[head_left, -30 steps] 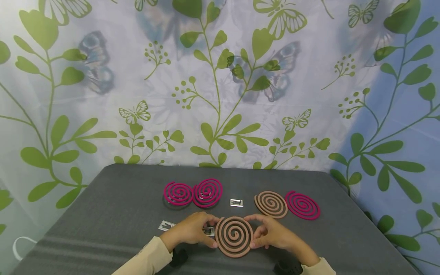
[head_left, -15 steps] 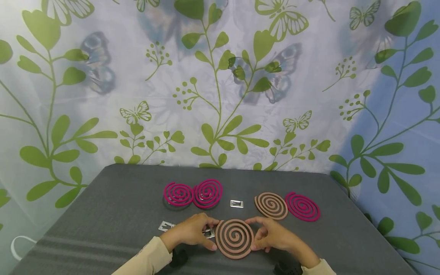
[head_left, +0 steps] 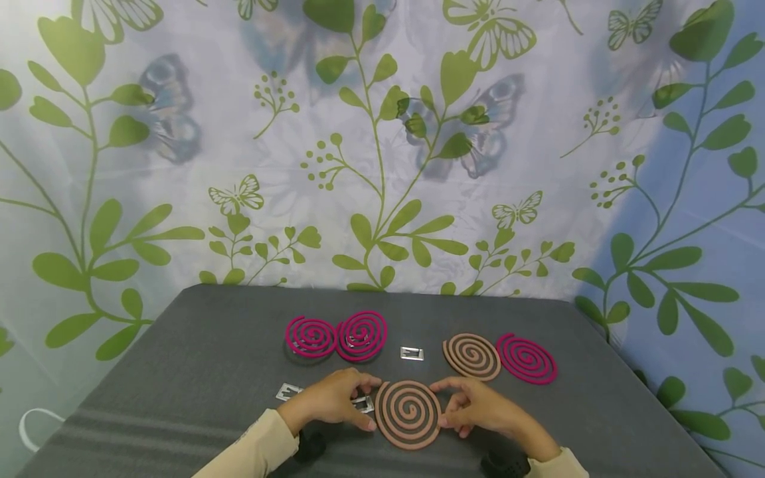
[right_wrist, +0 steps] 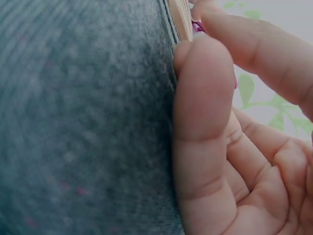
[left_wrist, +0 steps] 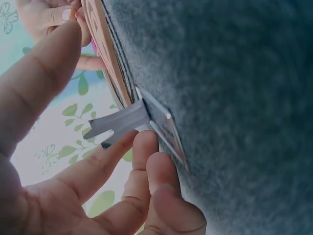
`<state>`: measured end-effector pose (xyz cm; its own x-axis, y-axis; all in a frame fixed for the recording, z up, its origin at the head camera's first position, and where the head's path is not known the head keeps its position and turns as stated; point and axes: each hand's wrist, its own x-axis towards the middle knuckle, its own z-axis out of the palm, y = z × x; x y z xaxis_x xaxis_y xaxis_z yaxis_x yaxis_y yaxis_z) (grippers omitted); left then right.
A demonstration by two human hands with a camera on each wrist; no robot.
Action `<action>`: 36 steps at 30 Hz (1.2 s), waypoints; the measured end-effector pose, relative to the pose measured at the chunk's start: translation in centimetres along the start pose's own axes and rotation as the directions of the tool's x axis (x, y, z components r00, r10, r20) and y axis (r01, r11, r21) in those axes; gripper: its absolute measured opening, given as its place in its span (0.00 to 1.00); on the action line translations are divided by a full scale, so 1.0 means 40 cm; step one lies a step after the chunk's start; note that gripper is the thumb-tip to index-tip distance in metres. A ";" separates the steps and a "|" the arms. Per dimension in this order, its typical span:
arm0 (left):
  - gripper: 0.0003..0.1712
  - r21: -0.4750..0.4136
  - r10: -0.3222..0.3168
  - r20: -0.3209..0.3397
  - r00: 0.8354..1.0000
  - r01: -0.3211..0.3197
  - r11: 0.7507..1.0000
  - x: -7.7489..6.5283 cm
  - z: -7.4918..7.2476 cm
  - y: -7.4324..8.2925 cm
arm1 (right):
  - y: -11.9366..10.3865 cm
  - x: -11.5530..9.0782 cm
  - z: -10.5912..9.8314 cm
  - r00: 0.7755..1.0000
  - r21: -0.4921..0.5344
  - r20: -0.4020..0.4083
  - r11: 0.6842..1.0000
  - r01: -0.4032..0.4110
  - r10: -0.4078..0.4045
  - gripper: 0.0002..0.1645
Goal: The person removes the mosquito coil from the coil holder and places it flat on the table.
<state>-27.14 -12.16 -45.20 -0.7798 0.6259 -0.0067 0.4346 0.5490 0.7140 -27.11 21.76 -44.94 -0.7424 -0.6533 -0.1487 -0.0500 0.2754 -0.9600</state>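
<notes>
A tan spiral mosquito coil (head_left: 410, 414) lies flat on the grey cloth, between both hands. My left hand (head_left: 331, 398) is at its left edge, index finger and thumb spread and relaxed. In the left wrist view its fingertips are close to a bent metal coil stand (left_wrist: 120, 125), which shows in the head view partly behind that hand. My right hand (head_left: 475, 406) stands at the coil's right edge, thumb tip against or very near the rim, index finger at the upper right. In the right wrist view only a sliver of the coil (right_wrist: 182, 19) shows.
Two pink coils (head_left: 311, 337) sit at the back left, with metal stands visible under them. A silver stand (head_left: 412, 353) lies at the back middle; another stand (head_left: 288, 392) is by the left wrist. Behind the right hand lie a tan coil (head_left: 472, 356) and a pink coil (head_left: 526, 359).
The coil between the hands has settled slightly lower. My right index finger and thumb have shifted a little to the right; the left hand is almost unmoved.
</notes>
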 end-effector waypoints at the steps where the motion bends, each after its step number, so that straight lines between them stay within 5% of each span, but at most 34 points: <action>1: 0.43 -0.003 0.001 -0.001 1.000 -0.001 1.000 0.004 0.003 -0.011 | -0.001 0.000 0.000 1.000 0.005 -0.001 1.000 -0.003 0.003 0.38; 11: 0.40 -0.011 0.041 -0.010 0.999 -0.041 0.999 0.014 -0.026 -0.057 | -0.004 0.003 -0.003 0.998 -0.004 -0.056 1.000 -0.023 0.023 0.33; 18: 0.35 -0.092 0.019 -0.025 0.999 -0.022 0.995 -0.038 -0.109 0.067 | -0.014 0.013 -0.013 0.994 -0.043 -0.079 0.996 0.072 -0.075 0.31; 21: 0.34 -0.118 0.021 -0.046 0.999 -0.026 0.993 -0.041 -0.132 0.081 | -0.026 0.021 -0.017 0.991 -0.073 -0.087 0.992 0.100 -0.106 0.31; 36: 0.27 -0.206 0.054 -0.165 0.985 -0.088 0.975 -0.043 -0.220 0.013 | -0.054 0.077 -0.021 0.976 -0.135 -0.141 0.980 0.149 -0.168 0.29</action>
<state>-29.53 -17.81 -38.65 -0.8189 0.5546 0.1477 0.3995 0.3660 0.8405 -29.87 19.74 -43.11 -0.8102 -0.5840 0.0492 -0.2495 0.2676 -0.9307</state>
